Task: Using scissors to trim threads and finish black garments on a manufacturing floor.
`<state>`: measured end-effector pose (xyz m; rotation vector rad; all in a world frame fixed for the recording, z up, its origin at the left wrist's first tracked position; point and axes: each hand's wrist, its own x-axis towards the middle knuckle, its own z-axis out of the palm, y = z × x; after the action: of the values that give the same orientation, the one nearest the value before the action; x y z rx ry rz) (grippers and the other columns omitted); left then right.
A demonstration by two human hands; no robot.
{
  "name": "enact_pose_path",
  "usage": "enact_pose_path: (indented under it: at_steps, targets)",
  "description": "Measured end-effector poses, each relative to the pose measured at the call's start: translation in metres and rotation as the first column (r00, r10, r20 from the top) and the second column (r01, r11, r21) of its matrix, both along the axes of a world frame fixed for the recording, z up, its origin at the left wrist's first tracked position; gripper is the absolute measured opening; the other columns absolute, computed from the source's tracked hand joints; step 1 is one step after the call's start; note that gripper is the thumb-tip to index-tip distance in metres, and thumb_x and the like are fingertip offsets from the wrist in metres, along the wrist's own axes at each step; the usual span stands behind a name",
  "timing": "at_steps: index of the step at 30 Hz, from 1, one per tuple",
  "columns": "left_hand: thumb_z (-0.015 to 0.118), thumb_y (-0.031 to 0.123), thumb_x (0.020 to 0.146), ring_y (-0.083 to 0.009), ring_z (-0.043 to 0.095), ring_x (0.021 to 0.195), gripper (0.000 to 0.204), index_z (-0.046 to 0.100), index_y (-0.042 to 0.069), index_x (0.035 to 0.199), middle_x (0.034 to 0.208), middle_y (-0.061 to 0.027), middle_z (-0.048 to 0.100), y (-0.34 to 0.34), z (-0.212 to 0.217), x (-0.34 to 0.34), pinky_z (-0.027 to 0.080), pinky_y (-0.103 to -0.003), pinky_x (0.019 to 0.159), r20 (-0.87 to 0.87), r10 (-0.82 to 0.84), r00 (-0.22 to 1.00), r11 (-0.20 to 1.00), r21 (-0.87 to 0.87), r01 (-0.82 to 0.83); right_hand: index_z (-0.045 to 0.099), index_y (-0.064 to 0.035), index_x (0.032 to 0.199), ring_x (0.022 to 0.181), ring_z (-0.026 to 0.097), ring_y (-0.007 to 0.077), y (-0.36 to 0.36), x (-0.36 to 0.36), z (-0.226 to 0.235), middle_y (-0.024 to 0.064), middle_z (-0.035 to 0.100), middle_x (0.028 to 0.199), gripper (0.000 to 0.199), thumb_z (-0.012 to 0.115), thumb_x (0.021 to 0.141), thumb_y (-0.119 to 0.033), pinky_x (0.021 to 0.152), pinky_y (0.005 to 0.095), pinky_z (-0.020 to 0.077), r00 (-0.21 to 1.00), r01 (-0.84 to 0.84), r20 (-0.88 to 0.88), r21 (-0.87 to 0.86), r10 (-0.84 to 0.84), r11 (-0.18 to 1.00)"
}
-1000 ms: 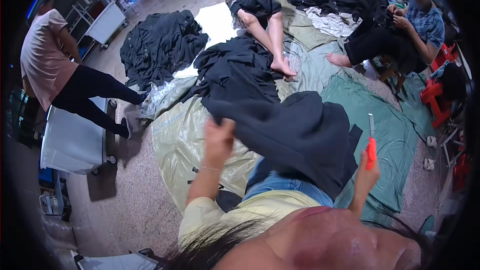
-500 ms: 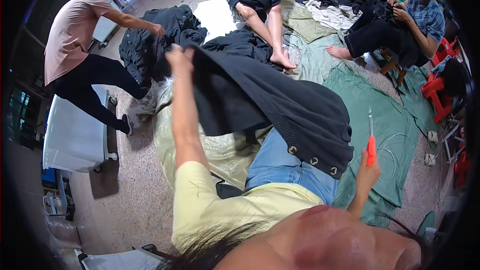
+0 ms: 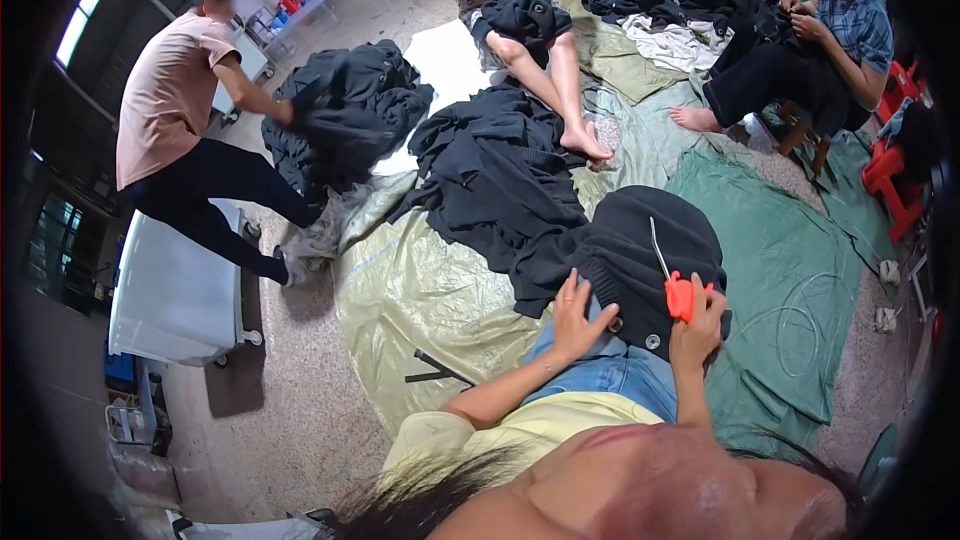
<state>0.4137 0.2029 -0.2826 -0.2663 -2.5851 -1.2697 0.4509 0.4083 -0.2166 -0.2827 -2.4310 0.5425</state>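
A black knit garment with a ribbed edge and metal snap buttons [image 3: 650, 240] is spread over my lap and blue jeans. My left hand [image 3: 578, 323] lies on its ribbed edge, fingers stretched out and thumb apart, beside one of the buttons. Close by on the right, my right hand [image 3: 697, 328] is closed around a pair of red-handled scissors [image 3: 680, 297]. Their thin metal blades point up and away over the cloth. More dark cloth [image 3: 490, 175] runs from the garment toward the far left.
A person in a pink shirt [image 3: 175, 100] handles a dark garment heap [image 3: 345, 110] at far left, by a white wheeled bin [image 3: 175, 290]. Two seated people work on dark garments ahead. Green sheeting [image 3: 770, 290] covers the floor on my right; red stools [image 3: 890, 180] stand beyond.
My left hand has come down from the raised cloth and now rests on the ribbed edge. My right hand has moved in over the garment with the scissors. The standing person's arm has drawn back.
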Motion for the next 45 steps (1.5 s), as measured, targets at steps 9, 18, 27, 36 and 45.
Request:
enact_pose_path:
  at_steps: [9, 18, 27, 36, 45]
  targets:
    - [0.070, 0.037, 0.083, -0.0406, 0.038, 0.130, 0.049, 0.060, 0.001, 0.115, 0.141, -0.0259, 0.042, 0.002, -0.002, -0.009, 0.032, -0.044, 0.105, -0.040, 0.032, 0.999, 0.997, -0.067, -0.034, 0.063, -0.0134, 0.122, 0.074, 0.060, 0.0245, -0.004, -0.035, -0.019, 0.0045, 0.054, 0.091, 0.049, 0.068, 0.074, -0.009, 0.063, 0.0385, 0.0432, 0.998, 0.045, -0.045, 0.157, -0.039, 0.987]
    - [0.059, 0.011, 0.095, -0.0237, 0.050, 0.118, 0.023, 0.055, 0.004, 0.116, 0.122, -0.0121, 0.048, -0.004, 0.190, -0.016, 0.037, -0.042, 0.109, -0.372, -0.268, 0.889, 0.343, 0.825, 0.449, 0.062, -0.0132, 0.122, 0.074, 0.060, 0.0269, -0.006, -0.034, -0.022, 0.0064, 0.055, 0.088, 0.048, 0.067, 0.074, -0.009, 0.061, 0.0407, 0.0420, 0.998, 0.038, -0.056, 0.206, -0.027, 0.978]
    - [0.060, 0.016, 0.092, -0.0238, 0.051, 0.101, 0.008, 0.056, 0.011, 0.097, 0.106, -0.0072, 0.050, -0.001, 0.364, 0.007, 0.039, -0.049, 0.097, -0.810, -0.469, 0.352, -0.239, 0.500, 0.832, 0.061, -0.0123, 0.120, 0.069, 0.060, 0.0266, -0.013, -0.033, -0.020, 0.0073, 0.057, 0.089, 0.040, 0.063, 0.080, -0.014, 0.058, 0.0399, 0.0429, 0.999, 0.028, -0.040, 0.251, -0.019, 0.968]
    - [0.067, 0.011, 0.080, -0.0166, 0.051, 0.072, 0.025, 0.047, 0.013, 0.064, 0.078, 0.0005, 0.049, -0.003, 0.387, 0.042, 0.045, -0.038, 0.072, -0.639, -0.449, 0.624, 0.016, 0.693, 0.721, 0.060, -0.0116, 0.120, 0.067, 0.059, 0.0258, -0.009, -0.030, -0.012, 0.0077, 0.058, 0.090, 0.038, 0.060, 0.083, -0.017, 0.057, 0.0389, 0.0433, 0.998, 0.039, -0.064, 0.226, -0.025, 0.973]
    - [0.068, 0.014, 0.080, -0.0122, 0.048, 0.080, 0.021, 0.051, 0.015, 0.068, 0.075, 0.0042, 0.046, 0.045, 0.380, 0.060, 0.038, -0.028, 0.083, -0.425, -0.128, 0.896, -0.006, 0.904, 0.428, 0.063, -0.0135, 0.120, 0.070, 0.060, 0.0257, 0.000, -0.037, -0.026, 0.0048, 0.057, 0.087, 0.046, 0.067, 0.074, -0.008, 0.059, 0.0393, 0.0411, 0.996, 0.069, -0.065, 0.178, -0.058, 0.982]
